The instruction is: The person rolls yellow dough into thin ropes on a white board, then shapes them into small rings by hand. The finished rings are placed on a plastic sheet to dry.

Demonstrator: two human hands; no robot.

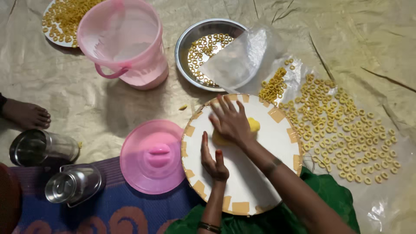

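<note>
A round white board (260,173) with tan tape patches around its rim lies in front of me. My right hand (229,119) presses flat on a lump of yellow dough (253,125) near the board's upper middle. My left hand (212,160) rests on its edge on the board just below, fingers together and holding nothing. Many small yellow dough rings (342,125) lie spread on a clear plastic sheet (381,208) to the right of the board.
A steel bowl (190,37) with more rings sits beyond the board, partly under a clear plastic piece (240,56). A pink bucket (123,43) and its pink lid (151,156) lie left. Two steel containers (73,184), a plate of rings (65,17) and a person's foot (26,115) are at the left.
</note>
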